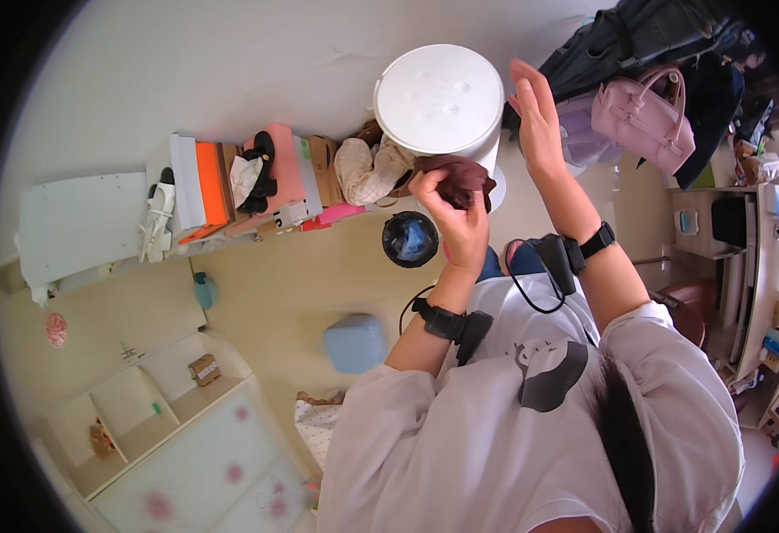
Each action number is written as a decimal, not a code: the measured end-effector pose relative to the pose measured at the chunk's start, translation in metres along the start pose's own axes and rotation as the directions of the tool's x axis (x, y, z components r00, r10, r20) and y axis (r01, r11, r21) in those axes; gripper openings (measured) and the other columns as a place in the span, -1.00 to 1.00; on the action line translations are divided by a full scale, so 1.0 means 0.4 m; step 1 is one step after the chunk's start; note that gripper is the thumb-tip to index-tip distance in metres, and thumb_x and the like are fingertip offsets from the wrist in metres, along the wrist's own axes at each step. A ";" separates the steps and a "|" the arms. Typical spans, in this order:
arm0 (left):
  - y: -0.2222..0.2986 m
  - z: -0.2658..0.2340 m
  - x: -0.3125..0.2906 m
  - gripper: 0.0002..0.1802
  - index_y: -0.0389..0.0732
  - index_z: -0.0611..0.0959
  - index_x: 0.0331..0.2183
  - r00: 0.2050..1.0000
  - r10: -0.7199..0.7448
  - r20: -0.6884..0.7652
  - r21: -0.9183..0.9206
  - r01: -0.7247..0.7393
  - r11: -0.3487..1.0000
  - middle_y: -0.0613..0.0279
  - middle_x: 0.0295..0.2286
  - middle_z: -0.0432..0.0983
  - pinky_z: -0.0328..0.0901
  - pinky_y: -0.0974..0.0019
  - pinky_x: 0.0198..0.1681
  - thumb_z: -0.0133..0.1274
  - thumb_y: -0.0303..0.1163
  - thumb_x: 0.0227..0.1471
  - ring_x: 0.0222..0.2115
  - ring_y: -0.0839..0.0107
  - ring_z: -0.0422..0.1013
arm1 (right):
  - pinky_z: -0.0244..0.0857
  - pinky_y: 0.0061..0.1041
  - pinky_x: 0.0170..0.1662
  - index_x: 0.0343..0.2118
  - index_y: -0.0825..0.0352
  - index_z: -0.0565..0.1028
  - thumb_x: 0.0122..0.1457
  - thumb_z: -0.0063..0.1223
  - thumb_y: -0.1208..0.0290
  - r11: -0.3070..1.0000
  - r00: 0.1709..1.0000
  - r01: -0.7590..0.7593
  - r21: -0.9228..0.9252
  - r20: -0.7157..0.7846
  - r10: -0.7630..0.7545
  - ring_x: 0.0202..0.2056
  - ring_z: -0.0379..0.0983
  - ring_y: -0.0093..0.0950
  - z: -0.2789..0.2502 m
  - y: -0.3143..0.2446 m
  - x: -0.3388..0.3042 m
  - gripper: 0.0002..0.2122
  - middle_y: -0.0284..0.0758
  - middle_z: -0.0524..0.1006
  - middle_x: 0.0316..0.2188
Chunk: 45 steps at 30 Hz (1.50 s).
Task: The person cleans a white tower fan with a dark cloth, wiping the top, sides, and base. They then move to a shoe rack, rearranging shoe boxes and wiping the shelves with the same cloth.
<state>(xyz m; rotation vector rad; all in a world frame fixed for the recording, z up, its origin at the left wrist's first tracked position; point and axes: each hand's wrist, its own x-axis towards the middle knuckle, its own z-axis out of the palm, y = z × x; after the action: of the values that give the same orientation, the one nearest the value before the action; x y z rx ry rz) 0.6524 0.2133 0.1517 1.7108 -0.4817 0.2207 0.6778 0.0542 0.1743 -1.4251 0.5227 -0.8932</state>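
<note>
A tall white cylinder (439, 98) with a flat round top stands in front of me. My left hand (453, 226) is closed around a bunched dark brown cloth (463, 184), held against or just before the cylinder's near side; whether they touch I cannot tell. To the right of the round top, my right hand (538, 120) is raised with its fingers stretched out and nothing in it. A black-lined waste bin (410, 240) with something blue inside sits on the floor, left of my left wrist.
Shoe boxes (211, 182), shoes and a checked cloth bag (367, 169) line the wall at left. A pink handbag (643, 120) and dark clothes hang at right. A blue stool (355, 344) stands on the floor, with a white shelf cabinet (145, 400) at lower left.
</note>
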 end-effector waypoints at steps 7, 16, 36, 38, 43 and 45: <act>0.086 0.025 -0.030 -0.52 -0.26 0.22 0.03 0.927 -0.347 -0.146 -0.266 0.301 0.916 0.15 -0.03 0.21 0.11 0.30 0.13 0.03 -0.33 0.19 -0.01 0.37 0.20 | 0.38 -0.40 -0.16 -0.02 0.30 0.41 0.32 -0.20 0.12 0.318 0.212 -0.940 -0.123 0.519 0.828 -0.15 0.44 -0.45 -0.184 0.026 -0.206 -0.63 -0.29 0.47 -0.09; 0.084 -0.010 -0.053 -0.53 -0.29 0.26 0.02 0.929 -0.365 -0.063 -0.364 0.319 0.875 0.14 -0.04 0.32 0.22 0.29 0.06 0.07 -0.41 0.15 -0.05 0.39 0.29 | 0.34 -0.40 -0.05 0.04 0.36 0.30 0.14 0.12 0.41 0.910 0.922 -0.384 0.156 0.117 0.369 -0.11 0.45 -0.37 -0.141 0.012 -0.206 -0.58 -0.19 0.47 -0.10; -0.208 -0.112 0.038 -0.55 -0.29 0.36 -0.06 0.799 -0.568 0.197 -0.373 0.597 0.710 0.20 -0.16 0.41 0.25 0.36 0.00 0.13 -0.67 0.00 -0.15 0.44 0.36 | 0.35 -0.45 -0.12 -0.11 0.41 0.43 0.01 0.21 0.44 0.871 0.877 -0.465 -0.161 -0.220 0.427 -0.20 0.47 -0.41 0.008 0.244 -0.250 -0.64 -0.21 0.52 -0.25; -0.186 -0.137 0.045 -0.58 -0.30 0.39 -0.07 0.846 -0.499 0.186 -0.391 0.530 0.753 0.19 -0.14 0.42 0.26 0.38 0.00 0.13 -0.65 0.02 -0.12 0.44 0.37 | 0.35 -0.43 -0.10 -0.07 0.43 0.41 0.01 0.20 0.44 0.901 0.918 -0.379 -0.212 -0.206 0.338 -0.15 0.46 -0.39 0.033 0.161 -0.279 -0.60 -0.17 0.50 -0.19; -0.129 -0.177 0.104 -0.59 -0.33 0.42 -0.04 0.920 -0.367 0.134 -0.496 0.383 0.779 0.18 -0.13 0.45 0.28 0.40 0.00 0.12 -0.62 0.05 -0.14 0.46 0.40 | 0.45 -0.55 -0.14 -0.02 0.44 0.37 -0.04 0.21 0.58 0.960 0.998 -0.064 -0.272 -0.021 0.061 -0.12 0.44 -0.42 0.061 -0.019 -0.331 -0.54 -0.17 0.43 -0.15; -0.151 -0.169 0.120 -0.66 -0.39 0.50 -0.08 0.902 -0.400 0.162 -0.536 0.420 0.732 0.18 -0.16 0.51 0.29 0.41 -0.03 0.11 -0.57 0.07 -0.18 0.47 0.42 | 0.44 -0.54 -0.15 -0.02 0.42 0.38 -0.05 0.22 0.57 0.933 0.992 -0.117 -0.340 -0.092 0.091 -0.14 0.45 -0.42 0.068 0.003 -0.328 -0.54 -0.19 0.44 -0.15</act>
<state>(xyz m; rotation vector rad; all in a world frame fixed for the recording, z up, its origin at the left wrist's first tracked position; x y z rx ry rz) 0.7293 0.2777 0.1308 1.1916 -0.1499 -0.2617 0.6218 0.1736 0.1503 -1.6670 0.8366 -0.7968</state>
